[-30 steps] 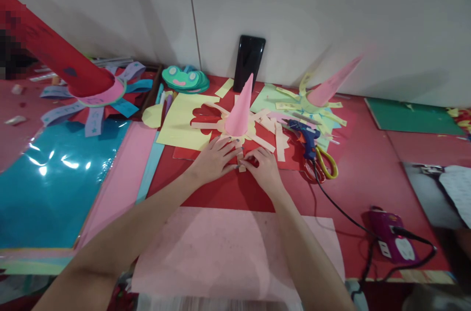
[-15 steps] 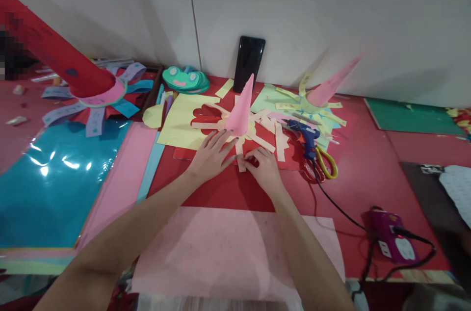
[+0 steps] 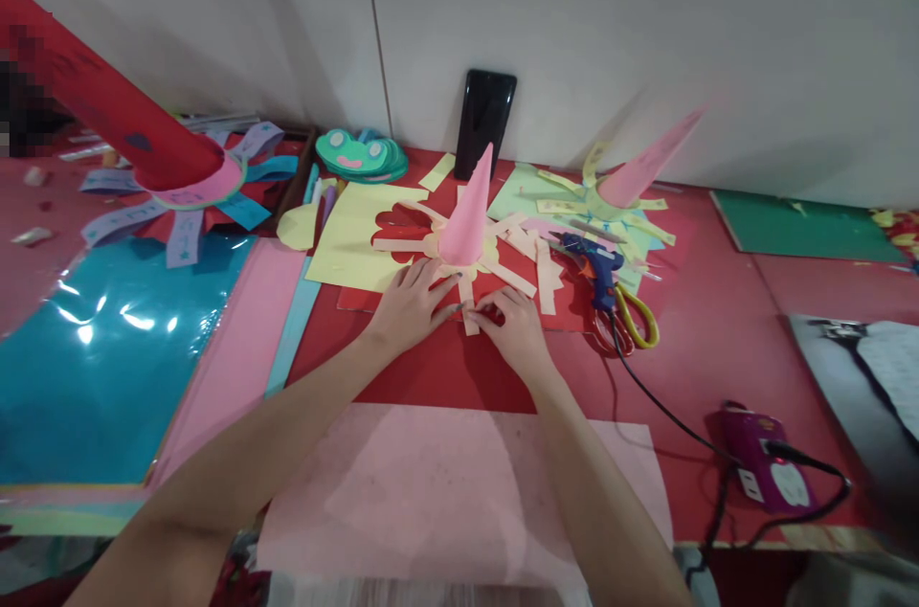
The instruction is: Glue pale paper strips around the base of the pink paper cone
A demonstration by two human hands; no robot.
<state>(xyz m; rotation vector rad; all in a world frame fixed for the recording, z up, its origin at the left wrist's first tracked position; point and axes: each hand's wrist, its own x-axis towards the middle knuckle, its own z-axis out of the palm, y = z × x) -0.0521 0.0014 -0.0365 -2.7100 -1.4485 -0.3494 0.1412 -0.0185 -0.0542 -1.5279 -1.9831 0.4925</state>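
A pink paper cone (image 3: 470, 214) stands upright on a cream scalloped paper base, from which pale paper strips fan out over red paper petals (image 3: 402, 229). My left hand (image 3: 408, 305) lies low beside the cone, fingers apart, its thumb and forefinger touching the front paper strip (image 3: 467, 291). At the near end of that strip, the fingertips of my right hand (image 3: 515, 325) pinch it from the right. Several loose pale strips (image 3: 547, 277) lie right of the cone, close to a blue glue gun (image 3: 599, 267) and yellow-handled scissors (image 3: 638, 315).
A black phone (image 3: 486, 123) leans on the wall. Behind right stands another pink cone (image 3: 650, 162) with yellow strips; at left, a red paper tube (image 3: 122, 109) with blue and lilac strips. A pink sheet (image 3: 459, 483) lies in front. The glue gun's cord runs to a purple power box (image 3: 768, 463).
My left hand has drawn back slightly from the cone's base toward me, while my right hand stays at the strip's end. At the far right, the dark clipboard looks shifted or lit differently.
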